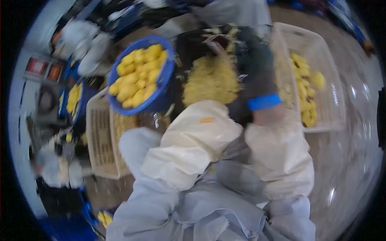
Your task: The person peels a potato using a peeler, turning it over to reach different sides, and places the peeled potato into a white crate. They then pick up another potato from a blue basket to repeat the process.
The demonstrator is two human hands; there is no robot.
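My right hand [259, 66], in a dark glove with a blue band [264, 102] at the wrist, reaches forward along the right side of a heap of yellow peelings or shreds [211, 80]. Motion blur smears its fingers. My left forearm, in a cream sleeve [197, 136], crosses just in front of the heap. The left hand itself is mostly hidden beyond the cuff, where a dark glove [240, 114] partly shows. Left of the heap, a blue tub [171, 74] is filled with smooth, yellow, oval produce [138, 76].
On the right stands a white plastic crate [331, 100] with yellow pieces [303, 86] along its left side. Another perforated crate [100, 136] is at the left. People in pale clothing [82, 42] work nearby, and a second blue tub [79, 105] stands beyond. The floor [341, 172] looks wet.
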